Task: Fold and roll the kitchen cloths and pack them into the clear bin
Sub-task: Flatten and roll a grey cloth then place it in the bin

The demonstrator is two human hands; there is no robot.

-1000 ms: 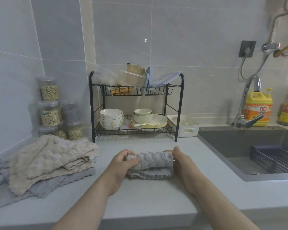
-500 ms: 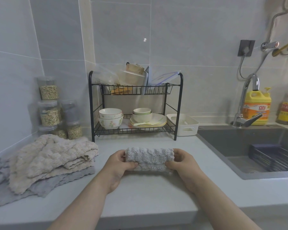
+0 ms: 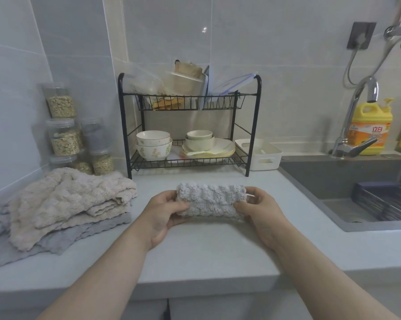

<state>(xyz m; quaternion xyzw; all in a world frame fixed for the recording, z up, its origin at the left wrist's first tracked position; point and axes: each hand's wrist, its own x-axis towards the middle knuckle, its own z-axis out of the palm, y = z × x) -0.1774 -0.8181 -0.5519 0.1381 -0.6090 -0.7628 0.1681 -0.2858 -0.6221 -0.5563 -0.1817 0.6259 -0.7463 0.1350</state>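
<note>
A grey cloth (image 3: 209,199), rolled into a short thick cylinder, is held just above the counter (image 3: 206,255) at its middle. My left hand (image 3: 166,210) grips the roll's left end and my right hand (image 3: 260,207) grips its right end. To the left lies a loose heap of beige cloths (image 3: 70,199) on top of flat grey cloths (image 3: 79,236). A clear plastic bin (image 3: 185,83) sits tilted on the top shelf of the black wire rack (image 3: 190,125), with a clear lid (image 3: 231,85) beside it.
Bowls and plates fill the rack's lower shelf. A white tray (image 3: 260,153) stands right of the rack. The sink (image 3: 356,192) with a dark wire basket lies at the right, with a tap and a yellow detergent bottle (image 3: 369,128) behind. Stacked jars (image 3: 64,125) stand at the left wall.
The grey cloth went from half rolled on the counter to a full roll, lifted slightly between both hands.
</note>
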